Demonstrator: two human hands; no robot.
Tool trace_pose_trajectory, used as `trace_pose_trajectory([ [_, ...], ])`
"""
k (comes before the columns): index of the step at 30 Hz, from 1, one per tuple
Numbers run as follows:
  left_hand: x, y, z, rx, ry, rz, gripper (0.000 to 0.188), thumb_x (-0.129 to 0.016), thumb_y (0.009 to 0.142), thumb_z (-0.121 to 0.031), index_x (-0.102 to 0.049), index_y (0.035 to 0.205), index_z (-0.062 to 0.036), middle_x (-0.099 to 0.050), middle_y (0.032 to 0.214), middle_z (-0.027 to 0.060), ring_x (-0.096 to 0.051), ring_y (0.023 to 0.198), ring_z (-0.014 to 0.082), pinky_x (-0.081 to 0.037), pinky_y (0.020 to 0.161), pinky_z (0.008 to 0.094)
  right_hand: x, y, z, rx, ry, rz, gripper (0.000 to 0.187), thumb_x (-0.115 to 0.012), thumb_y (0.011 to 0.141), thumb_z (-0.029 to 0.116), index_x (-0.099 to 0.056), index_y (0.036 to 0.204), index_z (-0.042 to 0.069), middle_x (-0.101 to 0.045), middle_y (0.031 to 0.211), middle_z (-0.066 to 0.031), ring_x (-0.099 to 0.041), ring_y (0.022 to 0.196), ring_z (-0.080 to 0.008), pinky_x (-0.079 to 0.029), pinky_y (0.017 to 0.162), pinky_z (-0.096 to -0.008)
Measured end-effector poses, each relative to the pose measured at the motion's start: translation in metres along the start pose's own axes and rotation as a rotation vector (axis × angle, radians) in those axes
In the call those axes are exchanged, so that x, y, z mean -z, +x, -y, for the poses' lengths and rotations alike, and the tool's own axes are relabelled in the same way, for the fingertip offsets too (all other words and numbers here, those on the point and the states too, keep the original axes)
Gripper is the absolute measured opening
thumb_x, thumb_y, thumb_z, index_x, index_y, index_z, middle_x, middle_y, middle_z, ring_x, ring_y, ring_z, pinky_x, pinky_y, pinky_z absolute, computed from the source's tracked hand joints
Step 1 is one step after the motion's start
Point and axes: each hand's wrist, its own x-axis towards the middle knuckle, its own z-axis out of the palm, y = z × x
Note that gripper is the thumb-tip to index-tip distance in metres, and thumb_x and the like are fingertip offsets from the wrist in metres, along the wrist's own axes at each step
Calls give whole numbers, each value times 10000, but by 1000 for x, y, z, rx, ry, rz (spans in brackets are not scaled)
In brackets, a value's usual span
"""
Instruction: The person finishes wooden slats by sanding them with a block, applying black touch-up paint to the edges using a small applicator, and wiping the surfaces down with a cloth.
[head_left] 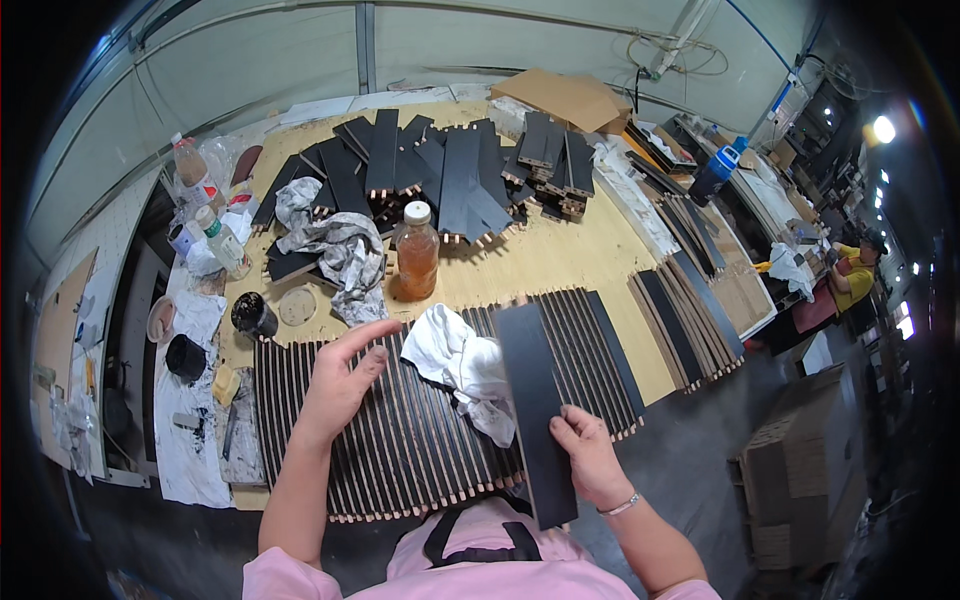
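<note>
My right hand (pixel 592 458) grips a black-painted wooden board (pixel 540 410) by its right edge, thumb on its face. The board is held upright and tilted a little, above a long row of narrow boards (pixel 330 440) standing on edge side by side, with pale dowel ends along the near side. My left hand (pixel 350 375) is over the left part of that row, fingers stretched and apart, holding nothing. Between the hands a crumpled white cloth (pixel 460 370) lies on the row, partly behind the held board.
A bottle of amber liquid (pixel 416 255) stands behind the row, beside a stained rag (pixel 345 255). Black boards (pixel 460 180) are heaped at the back. More boards (pixel 680 320) lie at right. Dark cups (pixel 254 315) stand at left. A person in yellow (pixel 855 280) is far right.
</note>
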Motion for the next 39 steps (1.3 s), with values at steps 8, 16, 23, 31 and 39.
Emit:
trace_pose_trajectory([
  [8,-51,-41,34,311,-342,109,308,-633,1165,-136,-745,1376,58,-819,1270,138,-756,1231,207,-543,1126,350,-29,1,1,81,227,-150,182,-605,1178,89,-690,1299,-17,-751,1203,-58,-689,1072,-105,-565,976,-283],
  [16,-66,-39,47,282,-376,86,254,-652,1124,-25,-745,1338,76,-817,1248,144,-771,1201,208,-572,1087,337,-19,-3,-15,84,297,-188,55,-662,1155,82,-663,1145,28,-739,1151,-60,-688,1021,-113,-578,929,-289],
  [23,-84,-47,46,309,-384,187,226,-660,1136,-39,-756,1314,60,-822,1205,122,-766,1151,172,-580,1023,313,-17,-3,-18,87,269,-217,74,-687,1133,94,-676,1101,29,-738,1060,-37,-705,955,-111,-594,874,-294],
  [31,-83,-68,52,353,-382,162,212,-665,1126,-35,-767,1286,60,-829,1199,116,-779,1178,180,-580,1001,298,-25,1,-21,35,355,-163,91,-656,1147,83,-678,1074,32,-755,1047,-38,-720,953,-119,-606,881,-300],
  [39,-73,-84,64,384,-347,133,200,-654,1128,-27,-773,1267,54,-834,1180,131,-788,1129,188,-594,1012,314,-36,13,-31,66,368,-161,33,-672,1132,58,-691,1118,35,-751,1054,-30,-710,935,-111,-598,878,-282],
])
